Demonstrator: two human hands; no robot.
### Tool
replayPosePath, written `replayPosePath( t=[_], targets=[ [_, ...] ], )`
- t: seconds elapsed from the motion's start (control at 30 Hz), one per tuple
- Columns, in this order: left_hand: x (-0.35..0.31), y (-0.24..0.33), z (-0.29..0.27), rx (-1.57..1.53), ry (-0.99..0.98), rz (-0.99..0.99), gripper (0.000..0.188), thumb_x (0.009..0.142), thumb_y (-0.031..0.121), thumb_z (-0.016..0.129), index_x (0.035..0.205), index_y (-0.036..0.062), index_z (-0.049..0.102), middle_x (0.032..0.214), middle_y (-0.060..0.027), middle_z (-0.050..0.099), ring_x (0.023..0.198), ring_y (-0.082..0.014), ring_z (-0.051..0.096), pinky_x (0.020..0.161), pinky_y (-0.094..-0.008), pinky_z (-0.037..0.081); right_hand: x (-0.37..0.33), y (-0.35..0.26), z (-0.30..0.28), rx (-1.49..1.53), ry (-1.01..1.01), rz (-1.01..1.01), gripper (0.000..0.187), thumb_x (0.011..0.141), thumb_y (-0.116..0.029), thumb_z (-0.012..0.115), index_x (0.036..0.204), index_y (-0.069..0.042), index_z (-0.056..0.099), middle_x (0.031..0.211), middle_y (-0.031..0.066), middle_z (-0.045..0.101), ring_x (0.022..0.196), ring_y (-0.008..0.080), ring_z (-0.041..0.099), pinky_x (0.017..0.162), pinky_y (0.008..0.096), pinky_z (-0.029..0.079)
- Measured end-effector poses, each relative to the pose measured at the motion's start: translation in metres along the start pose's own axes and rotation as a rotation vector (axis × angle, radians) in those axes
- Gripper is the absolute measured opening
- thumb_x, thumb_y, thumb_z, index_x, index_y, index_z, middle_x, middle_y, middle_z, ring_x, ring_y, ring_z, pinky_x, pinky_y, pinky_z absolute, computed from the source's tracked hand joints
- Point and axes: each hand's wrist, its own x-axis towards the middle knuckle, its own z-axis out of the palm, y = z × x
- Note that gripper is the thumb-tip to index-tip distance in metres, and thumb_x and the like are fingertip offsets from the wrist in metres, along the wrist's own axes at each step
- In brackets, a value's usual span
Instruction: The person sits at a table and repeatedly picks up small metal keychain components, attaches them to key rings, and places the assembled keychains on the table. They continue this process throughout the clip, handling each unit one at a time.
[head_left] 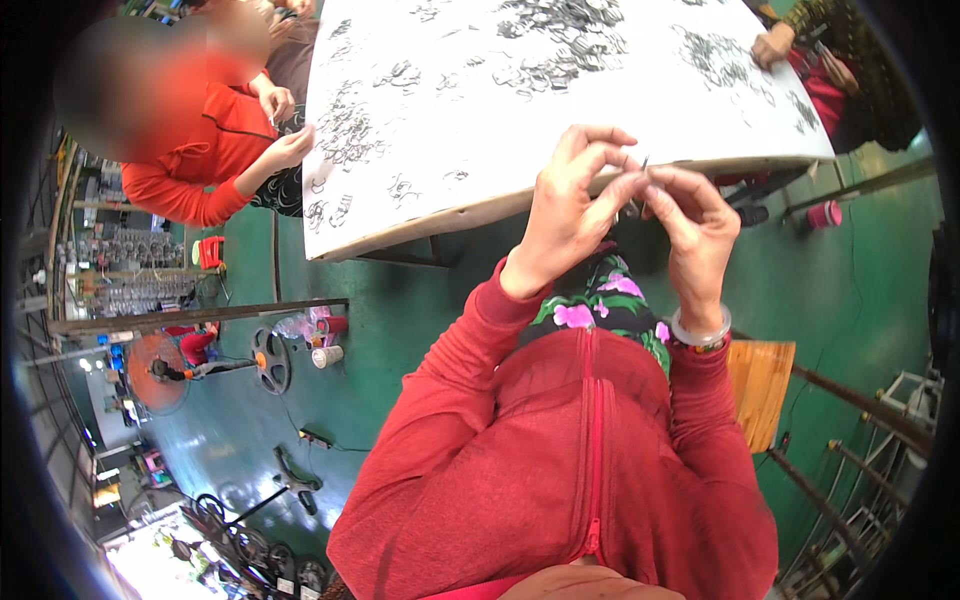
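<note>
My left hand [578, 200] and my right hand [692, 222] meet in front of me, just off the near edge of the white-topped table [420, 150]. Thumb and fingers of both are pinched together. A small thin dark piece [645, 162] shows between the fingertips; its full shape is hidden. The middle and other fingers of my left hand are loosely bent above the pinch. On the tabletop lie many small dark curved pieces [565, 60] in loose heaps, with more scattered pieces [345, 135] at the left.
A person in an orange jacket [215, 150] works at the table's left edge. Another person's hand [773, 46] rests at the far right corner. A wooden stool [760, 390] stands at my right. At the left are a floor fan [270, 360], a cup [327, 356] and a long bar [200, 315].
</note>
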Motion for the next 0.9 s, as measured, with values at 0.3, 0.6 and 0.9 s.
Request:
replayPosePath(
  t=[0.3, 0.6, 0.9],
  targets=[
    [0.077, 0.085, 0.025, -0.553, -0.220, 0.263, 0.013, 0.078, 0.005, 0.064, 0.089, 0.0001, 0.059, 0.094, -0.0138, 0.060, 0.083, -0.0244, 0.061, 0.070, -0.0314, 0.048, 0.022, -0.071, -0.054, -0.102, -0.032, -0.503, 0.020, 0.088, 0.001, 0.056, 0.107, 0.002, 0.062, 0.094, 0.0069, 0.065, 0.076, 0.0096, 0.057, 0.064, 0.0199, 0.044],
    [0.090, 0.147, 0.096, -0.462, -0.206, 0.742, 0.011, 0.081, 0.004, 0.060, 0.089, 0.0025, 0.068, 0.093, -0.0090, 0.064, 0.080, -0.0204, 0.059, 0.064, -0.0305, 0.047, -0.046, -0.214, -0.150, -0.032, -0.123, -0.818, 0.023, 0.089, -0.005, 0.053, 0.109, 0.004, 0.057, 0.088, 0.0147, 0.059, 0.072, 0.0181, 0.045, 0.052, 0.0234, 0.035],
    [0.002, -0.059, 0.158, -0.205, -0.812, 0.131, 0.021, 0.091, 0.012, 0.055, 0.109, 0.0024, 0.061, 0.098, -0.0126, 0.061, 0.091, -0.0207, 0.060, 0.081, -0.0294, 0.046, -0.181, -0.326, -0.187, -0.644, 0.308, -1.087, 0.022, 0.089, -0.013, 0.058, 0.108, -0.002, 0.062, 0.081, 0.0120, 0.059, 0.064, 0.0132, 0.042, 0.050, 0.0212, 0.032]
  ],
)
